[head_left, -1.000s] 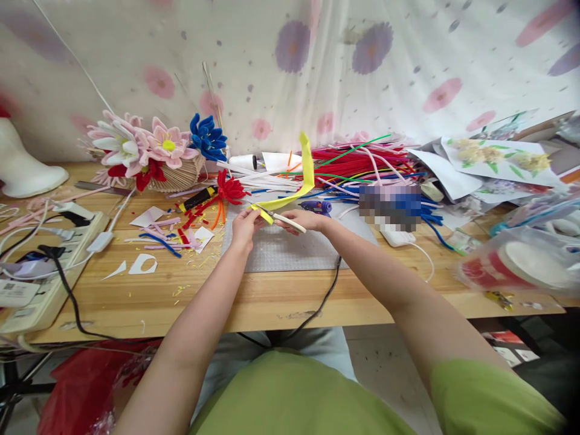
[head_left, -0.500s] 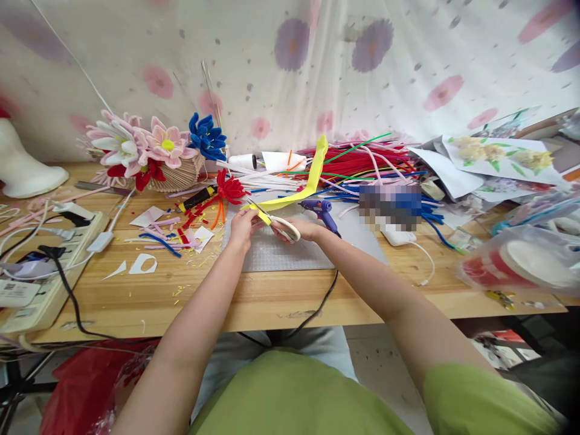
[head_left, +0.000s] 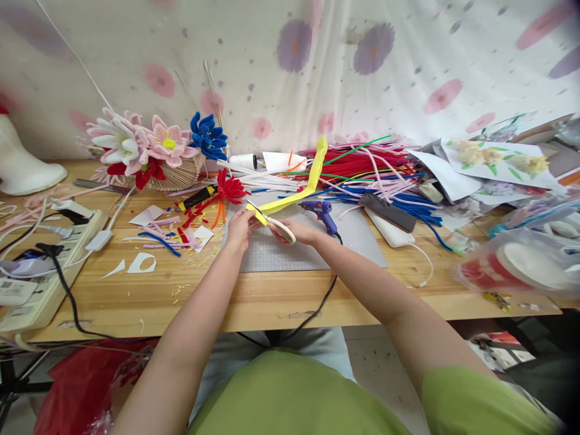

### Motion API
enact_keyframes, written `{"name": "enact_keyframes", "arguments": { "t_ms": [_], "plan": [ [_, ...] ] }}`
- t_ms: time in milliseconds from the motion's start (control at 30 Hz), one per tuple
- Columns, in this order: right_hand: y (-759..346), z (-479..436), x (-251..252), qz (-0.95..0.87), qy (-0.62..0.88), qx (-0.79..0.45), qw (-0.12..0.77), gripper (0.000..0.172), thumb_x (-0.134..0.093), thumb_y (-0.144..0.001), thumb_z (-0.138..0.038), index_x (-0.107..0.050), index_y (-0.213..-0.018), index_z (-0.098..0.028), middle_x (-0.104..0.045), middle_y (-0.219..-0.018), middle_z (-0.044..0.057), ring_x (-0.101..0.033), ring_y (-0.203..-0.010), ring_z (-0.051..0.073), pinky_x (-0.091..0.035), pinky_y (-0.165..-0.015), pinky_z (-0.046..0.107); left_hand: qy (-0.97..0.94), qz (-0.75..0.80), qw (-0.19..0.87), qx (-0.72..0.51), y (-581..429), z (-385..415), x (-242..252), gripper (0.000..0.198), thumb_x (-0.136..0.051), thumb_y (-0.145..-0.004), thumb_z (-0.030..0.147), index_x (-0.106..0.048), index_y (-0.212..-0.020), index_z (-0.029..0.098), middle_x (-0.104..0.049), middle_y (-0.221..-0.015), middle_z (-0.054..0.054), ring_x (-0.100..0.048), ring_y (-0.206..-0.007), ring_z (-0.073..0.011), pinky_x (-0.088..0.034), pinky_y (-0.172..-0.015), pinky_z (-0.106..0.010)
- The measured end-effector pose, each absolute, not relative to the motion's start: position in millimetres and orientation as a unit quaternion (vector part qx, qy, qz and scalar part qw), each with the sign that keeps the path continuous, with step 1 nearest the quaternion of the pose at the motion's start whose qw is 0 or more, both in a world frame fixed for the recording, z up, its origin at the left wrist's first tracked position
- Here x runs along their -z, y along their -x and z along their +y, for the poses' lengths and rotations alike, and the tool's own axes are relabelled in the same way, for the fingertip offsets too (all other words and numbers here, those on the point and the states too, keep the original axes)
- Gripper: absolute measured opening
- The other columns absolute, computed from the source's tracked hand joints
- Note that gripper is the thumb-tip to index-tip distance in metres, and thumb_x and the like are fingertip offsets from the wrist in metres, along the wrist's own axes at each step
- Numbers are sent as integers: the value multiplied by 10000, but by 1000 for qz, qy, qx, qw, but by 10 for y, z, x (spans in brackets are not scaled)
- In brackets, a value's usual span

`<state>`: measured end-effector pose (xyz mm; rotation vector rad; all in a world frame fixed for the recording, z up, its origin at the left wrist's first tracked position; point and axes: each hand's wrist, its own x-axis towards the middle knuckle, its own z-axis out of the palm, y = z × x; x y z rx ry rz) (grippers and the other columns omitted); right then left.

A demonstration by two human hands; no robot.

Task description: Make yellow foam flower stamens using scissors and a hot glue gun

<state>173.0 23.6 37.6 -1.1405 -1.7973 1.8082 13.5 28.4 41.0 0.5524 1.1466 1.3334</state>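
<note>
My left hand [head_left: 238, 227] pinches the near end of a long yellow strip [head_left: 302, 185] that curves up and away to the right. My right hand [head_left: 299, 231] grips cream-handled scissors [head_left: 273, 221], whose blades point left and meet the strip right at my left fingers. Both hands hover over a grey cutting mat [head_left: 290, 248] on the wooden table [head_left: 190, 296]. A blue glue gun [head_left: 321, 212] lies just beyond my right hand.
A heap of coloured pipe cleaners [head_left: 376, 172] fills the back right. Handmade flowers in a basket [head_left: 149, 151] stand back left. A power strip [head_left: 43, 266] with cables lies at the left edge. Paper scraps [head_left: 149, 241] and plastic bags [head_left: 521, 260] flank the mat.
The yellow strip's free end swung right and lower. My right hand drew in toward my left, tilting the scissors steeper. The glue gun came into fuller view.
</note>
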Motion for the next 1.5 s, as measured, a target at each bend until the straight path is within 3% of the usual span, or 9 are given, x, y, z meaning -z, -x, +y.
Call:
{"name": "enact_keyframes", "arguments": {
  "t_ms": [300, 500, 733, 833, 967, 1133, 1300, 1400, 1500],
  "plan": [
    [-1931, 78, -501, -836, 512, -191, -47, 360, -538, -762, -528, -587, -804, -174, -653, -833, 100, -578, -743, 211, -307, -548, 269, -150, 468, 572, -657, 347, 321, -296, 67, -564, -610, 163, -506, -640, 177, -530, -579, 33, -521, -533, -85, -481, -580, -228],
    [-1885, -24, -703, -844, 513, -102, -122, 296, -612, -738, -398, -633, -860, -129, -668, -930, 178, -613, -849, 292, -362, -595, 302, -142, 439, 573, -677, 464, 280, -217, 108, -581, -594, 165, -496, -657, 186, -538, -596, 39, -531, -550, -84, -485, -580, -219],
    [-2385, 764, -1237, -705, 678, -180, 100, 348, -664, -717, -452, -637, -897, -156, -642, -738, 73, -598, -701, 181, -434, -611, 262, -152, 413, 586, -681, 511, 211, -168, 175, -612, -561, 167, -492, -686, 183, -543, -598, 52, -534, -543, -73, -472, -555, -204],
    [-2688, 1089, -1138, -633, 682, -347, 120, 446, -719, -664, -391, -596, -1015, -145, -653, -772, 61, -586, -595, 133, -475, -537, 240, -153, 416, 591, -674, 507, 208, -173, 168, -613, -566, 165, -487, -676, 182, -543, -595, 50, -538, -548, -74, -451, -529, -190],
    [-2682, 1188, -966, -544, 630, -502, 236, 174, -615, -774, -205, -601, -929, -128, -665, -806, 65, -614, -635, 107, -519, -591, 219, -143, 423, 593, -671, 500, 239, -171, 144, -607, -589, 164, -495, -677, 179, -549, -604, 42, -542, -552, -76, -436, -516, -187],
    [-2605, 1289, -1264, -491, 556, -437, 509, 114, -466, -856, -94, -572, -896, -84, -647, -945, 121, -633, -760, 109, -528, -717, 257, -129, 419, 587, -680, 502, 253, -167, 142, -601, -598, 145, -497, -688, 182, -542, -604, 48, -540, -548, -73, -448, -536, -188],
    [-3028, 1547, -1758, -514, 575, -269, 577, 335, -324, -938, -160, -446, -1228, -46, -486, -1269, 232, -595, -980, 89, -482, -763, 223, -132, 418, 585, -683, 499, 251, -156, 142, -607, -593, 134, -502, -677, 178, -535, -598, 52, -519, -528, -65, -451, -513, -182],
    [-3272, 1636, -1873, -495, 649, -194, 545, 613, -406, -919, -227, -113, -1438, -86, -174, -1457, 291, -419, -1242, 132, -465, -751, 211, -159, 421, 580, -679, 499, 253, -139, 163, -639, -585, 147, -510, -680, 177, -549, -606, 47, -528, -541, -70, -466, -522, -186],
    [-3339, 1667, -1809, -464, 711, -255, 462, 851, -513, -870, -237, 101, -1443, -99, -115, -1445, 336, -414, -1225, 172, -474, -740, 256, -186, 429, 573, -673, 494, 247, -117, 194, -682, -576, 173, -521, -684, 174, -579, -633, 35, -556, -578, -83, -494, -558, -210]
  ]
}}
